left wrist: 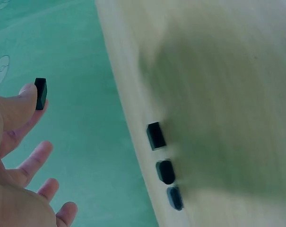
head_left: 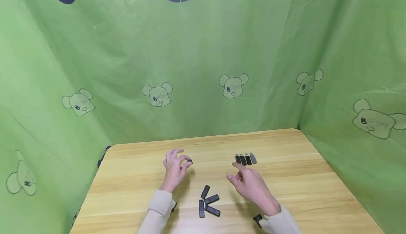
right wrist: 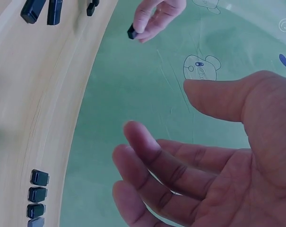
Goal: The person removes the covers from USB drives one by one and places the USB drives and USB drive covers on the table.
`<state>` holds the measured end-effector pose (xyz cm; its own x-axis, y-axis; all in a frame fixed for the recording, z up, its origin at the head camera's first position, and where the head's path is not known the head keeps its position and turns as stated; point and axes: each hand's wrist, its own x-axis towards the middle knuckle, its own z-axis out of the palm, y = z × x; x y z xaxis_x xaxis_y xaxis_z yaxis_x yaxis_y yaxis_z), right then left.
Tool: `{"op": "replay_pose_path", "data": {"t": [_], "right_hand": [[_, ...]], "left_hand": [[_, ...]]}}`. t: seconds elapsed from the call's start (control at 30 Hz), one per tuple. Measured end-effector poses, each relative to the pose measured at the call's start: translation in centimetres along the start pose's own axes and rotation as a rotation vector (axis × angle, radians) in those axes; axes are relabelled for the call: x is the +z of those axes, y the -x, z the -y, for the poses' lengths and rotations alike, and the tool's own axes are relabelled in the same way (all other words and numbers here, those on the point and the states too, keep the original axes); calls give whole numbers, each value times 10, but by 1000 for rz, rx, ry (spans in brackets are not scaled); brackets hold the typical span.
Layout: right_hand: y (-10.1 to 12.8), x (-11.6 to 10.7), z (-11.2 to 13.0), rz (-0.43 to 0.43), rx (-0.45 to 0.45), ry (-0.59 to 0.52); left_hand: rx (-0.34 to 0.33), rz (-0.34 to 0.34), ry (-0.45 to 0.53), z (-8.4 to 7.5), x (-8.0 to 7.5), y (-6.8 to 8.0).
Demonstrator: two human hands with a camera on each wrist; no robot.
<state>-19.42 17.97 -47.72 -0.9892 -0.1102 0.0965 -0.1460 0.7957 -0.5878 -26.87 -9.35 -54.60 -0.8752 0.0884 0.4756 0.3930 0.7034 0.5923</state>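
My left hand (head_left: 173, 165) is raised over the left part of the table, pinching a short black flash drive cap (left wrist: 40, 93) between thumb and finger. The other left fingers are spread. In the left wrist view, 3 short black pieces like caps (left wrist: 156, 136) stand on the table; in the head view I cannot make them out. My right hand (head_left: 252, 184) hovers empty with loosely bent fingers, thumb apart. Just beyond it lies a row of flash drives (head_left: 243, 160) with their plugs bare, black ones and a grey one at the right end.
Several longer dark flash drives (head_left: 211, 210) lie loosely grouped on the wooden table (head_left: 127, 188), between the forearms near the front. A green curtain (head_left: 196, 121) with bear prints surrounds the table at the back and sides.
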Motion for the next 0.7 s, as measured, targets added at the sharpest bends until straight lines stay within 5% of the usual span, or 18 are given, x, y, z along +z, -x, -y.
{"op": "replay_pose_path", "data": {"t": [0.27, 0.7], "right_hand": [[3, 0, -1, -1, -1, -10], [6, 0, -1, 6, -2, -35]], "left_hand": [[-67, 75, -63, 8, 6, -3], [-71, 125, -161, 25, 15, -2]]}}
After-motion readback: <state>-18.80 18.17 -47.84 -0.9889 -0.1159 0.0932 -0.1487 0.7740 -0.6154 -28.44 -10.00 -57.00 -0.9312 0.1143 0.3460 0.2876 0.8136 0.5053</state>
